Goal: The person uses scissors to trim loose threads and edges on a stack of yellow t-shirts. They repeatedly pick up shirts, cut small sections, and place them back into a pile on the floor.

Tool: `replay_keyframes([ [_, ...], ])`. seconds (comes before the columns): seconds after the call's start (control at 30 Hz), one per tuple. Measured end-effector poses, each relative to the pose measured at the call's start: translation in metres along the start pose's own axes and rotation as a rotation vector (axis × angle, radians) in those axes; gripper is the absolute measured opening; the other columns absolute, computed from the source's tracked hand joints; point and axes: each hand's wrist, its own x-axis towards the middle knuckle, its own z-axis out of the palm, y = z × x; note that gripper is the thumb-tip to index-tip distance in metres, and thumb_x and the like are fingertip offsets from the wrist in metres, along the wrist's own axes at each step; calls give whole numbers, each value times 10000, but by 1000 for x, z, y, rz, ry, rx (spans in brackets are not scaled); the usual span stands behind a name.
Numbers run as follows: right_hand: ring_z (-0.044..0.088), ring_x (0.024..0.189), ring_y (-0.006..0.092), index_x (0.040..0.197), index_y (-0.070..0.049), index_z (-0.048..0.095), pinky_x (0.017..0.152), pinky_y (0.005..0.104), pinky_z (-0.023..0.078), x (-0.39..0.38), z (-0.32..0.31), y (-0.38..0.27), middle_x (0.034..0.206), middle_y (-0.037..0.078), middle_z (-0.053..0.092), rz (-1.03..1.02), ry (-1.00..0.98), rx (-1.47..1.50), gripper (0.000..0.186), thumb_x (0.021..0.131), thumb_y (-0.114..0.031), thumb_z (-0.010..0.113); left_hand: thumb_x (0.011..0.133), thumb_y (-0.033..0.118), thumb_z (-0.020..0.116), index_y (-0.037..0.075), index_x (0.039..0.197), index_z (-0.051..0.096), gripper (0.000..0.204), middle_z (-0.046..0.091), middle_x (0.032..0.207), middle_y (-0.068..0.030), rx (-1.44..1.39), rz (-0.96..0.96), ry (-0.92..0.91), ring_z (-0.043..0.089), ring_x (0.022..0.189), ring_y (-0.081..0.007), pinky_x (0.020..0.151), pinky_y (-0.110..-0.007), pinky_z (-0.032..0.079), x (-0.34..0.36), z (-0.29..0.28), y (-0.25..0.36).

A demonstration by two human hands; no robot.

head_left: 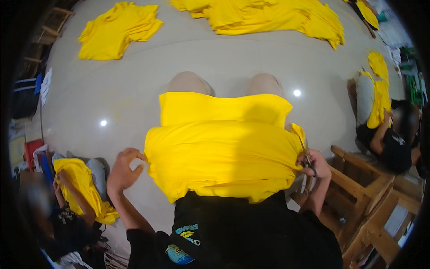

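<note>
A yellow shirt (219, 154) lies spread across my lap, its far part reaching over my knees and its near edge against my black top. At its left edge is my left hand (125, 170), thumb and forefinger apart, fingertips close to or touching the cloth. My right hand (317, 163) is closed round a pair of scissors (307, 157), blades pointing up and away along the shirt's right edge. A bit of yellow cloth bunches by those fingers; whether they also pinch it I cannot tell.
More yellow shirts lie on the pale tiled floor (134, 85): one pile (118, 31) far left, a larger heap (268, 18) beyond my knees. People with yellow cloth sit at left (78, 193) and right (380, 98). A wooden frame (358, 184) stands close by my right arm.
</note>
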Motion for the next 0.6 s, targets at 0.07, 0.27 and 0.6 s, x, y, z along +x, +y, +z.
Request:
replay_keyframes([
  [0.07, 733, 979, 122, 1160, -13, 738, 860, 259, 553, 2, 0, -12, 1092, 67, 824, 37, -54, 138, 414, 793, -15, 931, 1008, 105, 748, 36, 1314, 683, 321, 710, 1327, -202, 53, -121, 71, 664, 1275, -434, 1144, -463, 522, 20, -41, 19],
  [0.27, 761, 965, 176, 1168, 6, 737, 886, 312, 600, 26, -3, -49, 1056, 97, 809, 79, -149, 169, 405, 844, -90, 958, 1128, 294, 672, 47, 1364, 665, 342, 695, 1396, -205, -132, 426, 18, 649, 1324, -420, 1137, -465, 521, 182, -27, 143],
  [0.6, 763, 1034, 176, 1181, -10, 731, 922, 322, 592, 5, 5, -49, 1094, 87, 818, -38, -86, 84, 405, 861, -101, 962, 1134, 631, 558, -32, 1640, 488, 838, 607, 1563, -280, -250, 539, -578, 582, 1459, -444, 1269, -481, 438, 239, 117, 199],
])
